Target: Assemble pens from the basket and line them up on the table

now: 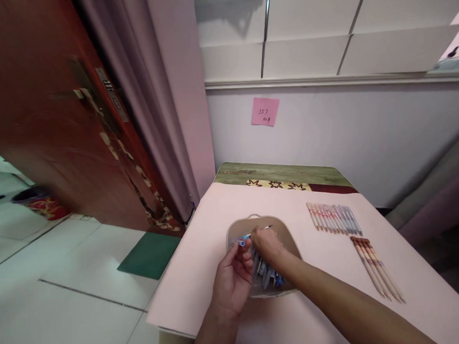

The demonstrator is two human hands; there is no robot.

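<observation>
Over a beige basket (pixel 232 224), both my hands are close together. My left hand (pixel 237 274) pinches a small blue-and-white pen cap (pixel 241 242) between thumb and fingertips. Fingers closed, my right hand (pixel 267 242) grips a slim pen (pixel 268 227), whose dark tip points right and whose light blue end faces the cap. I cannot tell whether the cap and pen touch. Below the hands, several loose pens (pixel 266 278) in grey, white and blue lie in the basket, partly covered by my right hand and forearm.
On the pink-covered table (pixel 197 281), a row of pale pens (pixel 334 219) lies to the right. Nearer are several wooden-coloured pens with brown tops (pixel 376 269). A pink note (pixel 265 112) hangs on the wall behind; a brown door (pixel 65 124) stands left.
</observation>
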